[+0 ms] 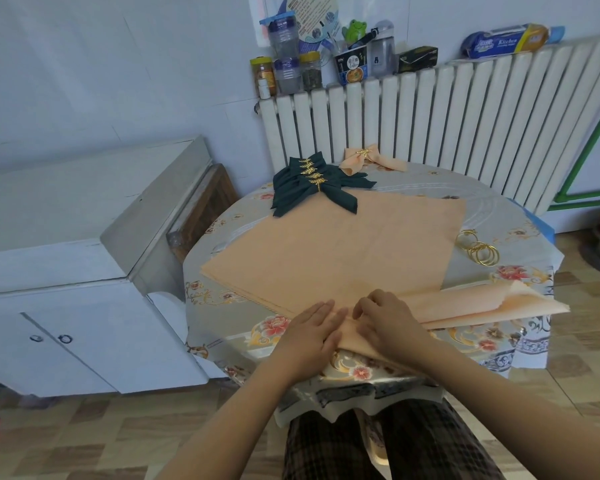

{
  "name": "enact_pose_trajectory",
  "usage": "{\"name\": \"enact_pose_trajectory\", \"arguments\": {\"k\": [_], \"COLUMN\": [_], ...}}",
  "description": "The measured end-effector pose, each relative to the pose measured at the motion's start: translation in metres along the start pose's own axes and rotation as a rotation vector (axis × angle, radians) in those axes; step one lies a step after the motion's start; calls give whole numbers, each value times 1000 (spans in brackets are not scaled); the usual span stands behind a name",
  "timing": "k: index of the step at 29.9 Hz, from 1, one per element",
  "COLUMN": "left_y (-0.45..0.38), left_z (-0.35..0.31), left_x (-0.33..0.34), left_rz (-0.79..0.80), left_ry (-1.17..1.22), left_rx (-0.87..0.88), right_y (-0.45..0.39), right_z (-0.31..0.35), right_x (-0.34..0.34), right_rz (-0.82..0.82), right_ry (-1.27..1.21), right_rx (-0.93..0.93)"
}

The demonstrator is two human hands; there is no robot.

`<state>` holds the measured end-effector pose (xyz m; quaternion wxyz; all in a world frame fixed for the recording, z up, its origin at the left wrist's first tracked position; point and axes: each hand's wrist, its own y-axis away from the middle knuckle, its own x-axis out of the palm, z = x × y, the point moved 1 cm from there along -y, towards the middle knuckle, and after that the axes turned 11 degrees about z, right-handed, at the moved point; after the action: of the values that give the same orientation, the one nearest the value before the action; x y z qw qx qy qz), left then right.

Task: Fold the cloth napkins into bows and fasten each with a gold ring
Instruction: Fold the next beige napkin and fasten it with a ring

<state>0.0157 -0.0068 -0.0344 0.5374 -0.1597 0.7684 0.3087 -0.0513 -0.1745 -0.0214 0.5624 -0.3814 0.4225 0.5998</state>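
Both hands press a folded peach napkin at the near edge of the tabletop: left hand flat with fingers straight, right hand with fingers bent onto the cloth. Beyond lie a peach napkin stack, gold rings, and finished green bows.
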Motion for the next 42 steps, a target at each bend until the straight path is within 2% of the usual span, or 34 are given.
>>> {"name": "enact_pose_trajectory", "arguments": {"k": [4, 8, 11, 13, 21, 24, 26, 28, 31, 34, 38, 40, 42], "left_y": [-1, -2, -3, -3, -5, -4, -4, -7, -9, -7, -7, -10, -13], "left_z": [-2, -6, -6, -6, -12, -16, -21, -25, -24, -20, -24, -29, -29], "left_x": [-9, -18, -22, -23, -31, -35, -39, -41, -43, -52, -68, -71, -70], "left_rz": [48, 89, 123, 135, 150, 97, 64, 107, 180, 214, 259, 291, 314], "left_ry": [-43, -75, -74, -83, -220, -300, -363, -371, -121, 185, 516, 501, 375], "left_rx": [-18, -21, -25, -27, -42, -61, -46, -22, 25, 1, -85, -111, -131], "right_y": [-12, -22, -28, -30, -33, -36, -37, -35, -28, -20, -13, -11, -8], "right_z": [-17, -33, -33, -31, -14, -8, -15, -20, -19, -16, -16, -13, -9], "right_x": [-21, -45, -61, -69, -72, -64, -62, -62, -62, -65, -67, -66, -66], "right_rz": [11, 273, 483, 561, 521, 493, 473, 449, 484, 622, 663, 655, 639], "right_ry": [75, 203, 188, 151, 115, 73, -124, -486, -945, -1252, -1453, -1464, -1451], "right_rx": [171, 374, 377, 339, 301, 316, 371, 442, 517, 510, 458, 417, 379]}}
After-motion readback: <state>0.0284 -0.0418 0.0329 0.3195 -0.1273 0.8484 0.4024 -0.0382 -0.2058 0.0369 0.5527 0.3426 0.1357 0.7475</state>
